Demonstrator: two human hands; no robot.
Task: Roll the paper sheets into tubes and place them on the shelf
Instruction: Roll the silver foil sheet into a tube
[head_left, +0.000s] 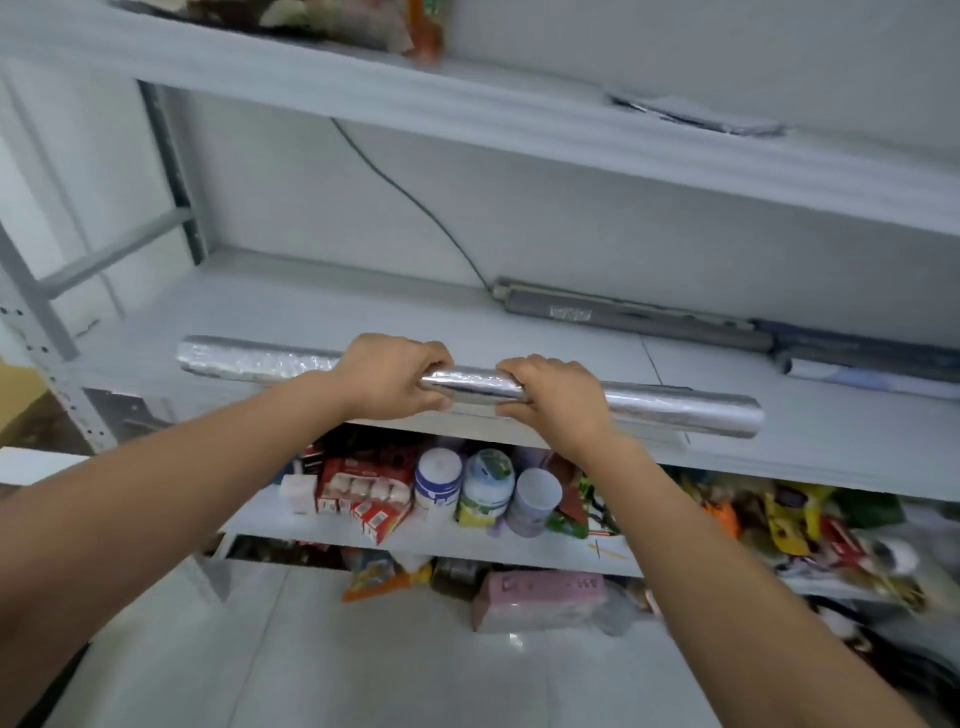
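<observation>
Long silver foil-like rolled paper tube (467, 387) lengthwise left-to-right along white metal shelf (311, 312) front edge; left hand (395, 376) and right hand (553, 397) both clenched around mid-section, equally near.

White wall (675, 62) — glossy pale floor (363, 665)

black cable (405, 192): hangs down the back wall | white jar (438, 475), pale cup (535, 499), red cartons (363, 488): lower level | pink box (540, 597): bottom | white floor (311, 649)
</observation>
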